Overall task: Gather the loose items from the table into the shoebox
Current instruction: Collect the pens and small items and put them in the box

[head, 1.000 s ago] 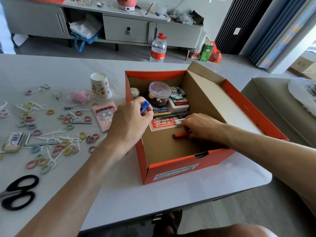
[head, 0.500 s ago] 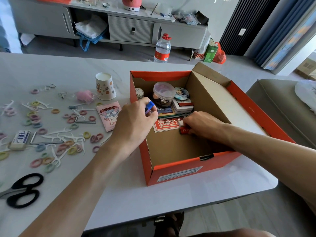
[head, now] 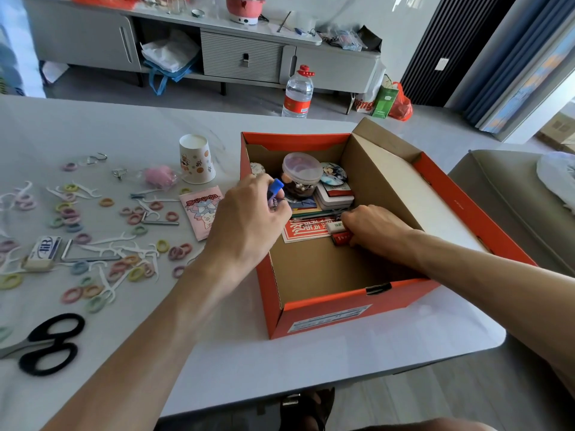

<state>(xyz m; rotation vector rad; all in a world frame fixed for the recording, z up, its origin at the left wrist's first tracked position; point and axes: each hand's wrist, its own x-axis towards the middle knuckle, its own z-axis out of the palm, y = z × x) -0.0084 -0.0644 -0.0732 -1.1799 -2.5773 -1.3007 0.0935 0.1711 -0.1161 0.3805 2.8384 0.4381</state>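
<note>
Now the small red object point(head: 341, 237) is lying on the shoebox point(head: 404, 295) floor at the right hand's point(head: 376, 233) 9 o'clock, just beside a white eraser point(head: 335, 226). Compared with a second ago, it is sitting closer to the red card point(head: 303, 233). The right fingers are curling over it, holding it. The left hand is hovering point(head: 249, 219) over the box's 9 o'clock wall, fingers clenching a blue-capped tube point(head: 275, 188).

head cam | looks forward-down | close over table point(head: 217, 353) | single view
</note>
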